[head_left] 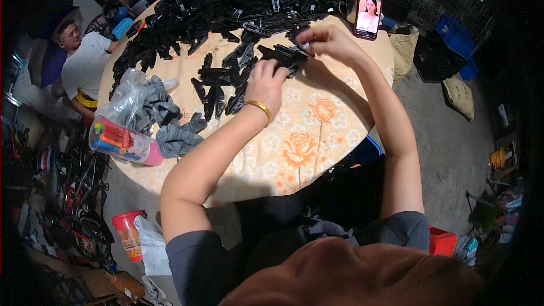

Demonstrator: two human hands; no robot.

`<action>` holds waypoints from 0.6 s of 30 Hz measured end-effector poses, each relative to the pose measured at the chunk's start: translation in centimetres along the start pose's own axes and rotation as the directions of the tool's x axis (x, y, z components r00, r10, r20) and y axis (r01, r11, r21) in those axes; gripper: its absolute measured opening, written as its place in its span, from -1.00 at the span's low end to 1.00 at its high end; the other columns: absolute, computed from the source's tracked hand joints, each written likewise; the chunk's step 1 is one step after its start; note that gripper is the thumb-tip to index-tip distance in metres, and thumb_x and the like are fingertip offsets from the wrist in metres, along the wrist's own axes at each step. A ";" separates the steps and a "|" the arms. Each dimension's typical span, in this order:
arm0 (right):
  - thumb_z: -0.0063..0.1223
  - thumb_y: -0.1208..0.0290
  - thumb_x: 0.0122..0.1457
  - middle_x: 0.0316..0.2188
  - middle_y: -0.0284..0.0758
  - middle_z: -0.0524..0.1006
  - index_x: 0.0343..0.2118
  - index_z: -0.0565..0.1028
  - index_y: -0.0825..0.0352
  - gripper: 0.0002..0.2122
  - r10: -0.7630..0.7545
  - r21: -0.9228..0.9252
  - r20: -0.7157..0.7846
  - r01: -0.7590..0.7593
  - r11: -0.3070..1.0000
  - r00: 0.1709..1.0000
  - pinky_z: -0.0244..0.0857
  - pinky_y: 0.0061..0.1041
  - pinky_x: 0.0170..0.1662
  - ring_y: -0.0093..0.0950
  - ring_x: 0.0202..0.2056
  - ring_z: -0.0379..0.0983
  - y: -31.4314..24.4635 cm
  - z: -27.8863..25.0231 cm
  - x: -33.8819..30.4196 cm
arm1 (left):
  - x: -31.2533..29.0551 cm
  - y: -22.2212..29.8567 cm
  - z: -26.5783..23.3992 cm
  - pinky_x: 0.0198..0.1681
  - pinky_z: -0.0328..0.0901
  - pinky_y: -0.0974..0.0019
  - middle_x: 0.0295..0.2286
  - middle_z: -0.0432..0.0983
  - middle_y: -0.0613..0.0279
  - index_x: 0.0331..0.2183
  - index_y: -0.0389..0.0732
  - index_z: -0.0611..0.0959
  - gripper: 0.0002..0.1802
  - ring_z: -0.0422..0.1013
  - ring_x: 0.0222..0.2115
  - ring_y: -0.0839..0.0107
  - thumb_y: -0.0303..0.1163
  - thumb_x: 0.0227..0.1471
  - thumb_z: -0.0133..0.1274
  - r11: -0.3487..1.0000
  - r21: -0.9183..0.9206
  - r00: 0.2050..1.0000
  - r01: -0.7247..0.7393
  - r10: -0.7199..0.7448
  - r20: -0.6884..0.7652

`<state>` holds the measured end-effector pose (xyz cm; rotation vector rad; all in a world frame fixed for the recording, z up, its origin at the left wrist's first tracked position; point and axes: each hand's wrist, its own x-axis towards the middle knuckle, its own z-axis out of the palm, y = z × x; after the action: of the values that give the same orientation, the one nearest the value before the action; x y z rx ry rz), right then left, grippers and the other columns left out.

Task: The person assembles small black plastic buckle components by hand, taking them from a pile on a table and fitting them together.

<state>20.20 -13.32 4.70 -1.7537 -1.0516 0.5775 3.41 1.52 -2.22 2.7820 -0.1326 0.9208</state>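
My left hand [264, 86], with a gold bangle at the wrist, is closed on the near side of a long black plastic part [281, 55] just above the table. At the part's right end my right hand [330, 44] is in a pinch. Something small and pale shows by its fingertips, too small to name. Loose black parts [220, 76] lie on the table left of my left hand. Behind both hands spreads a large heap of similar black parts [226, 3].
A floral cloth covers the round table [340, 119]. A phone [368, 14] stands upright at the far right. At the left lie grey gloves [180, 139], a clear plastic bag [127, 99] and a clear jar of coloured sticks [127, 143]. Another person [85, 62] sits at the left.
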 end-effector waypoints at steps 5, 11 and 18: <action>-0.05 0.70 -0.01 -0.33 -0.39 0.54 -0.22 0.52 0.40 -0.74 0.071 0.009 0.295 -0.077 0.997 0.953 0.27 -0.67 -0.15 -0.64 -0.28 0.40 1.3 2.1 -4.8 | 0.2 0.5 -0.6 -0.05 0.13 0.06 -0.17 0.36 0.10 -0.38 -0.12 0.57 -0.84 0.23 -0.12 0.09 -0.44 -0.14 0.07 0.991 0.117 0.997 -0.069 0.071 -0.015; 0.09 0.55 0.03 -0.24 -0.28 0.52 -0.15 0.46 0.42 -0.72 -0.033 -0.067 0.012 0.034 0.997 0.999 0.30 -0.58 -0.16 -0.55 -0.26 0.43 3.2 3.6 -6.7 | 0.0 0.5 -0.3 -0.13 0.16 0.12 -0.26 0.40 0.18 -0.30 -0.13 0.54 -0.76 0.27 -0.18 0.19 -0.42 -0.13 0.05 0.980 0.121 0.987 -0.160 0.157 0.030; 0.18 0.42 -0.06 -0.41 -0.23 0.45 -0.30 0.53 0.31 -0.78 -0.433 -0.628 -0.055 0.306 0.716 0.900 0.31 -0.37 -0.27 -0.26 -0.34 0.39 1.7 6.4 -8.9 | -0.1 0.8 -0.6 -0.30 0.15 0.23 -0.44 0.34 0.24 -0.36 -0.17 0.51 -0.82 0.27 -0.35 0.29 -0.45 -0.13 -0.08 0.936 0.345 0.993 -0.074 0.102 -0.064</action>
<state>11.39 -18.02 -0.24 -1.9988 -1.5067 -0.2339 2.82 0.86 -1.65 3.0699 -0.0929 1.1789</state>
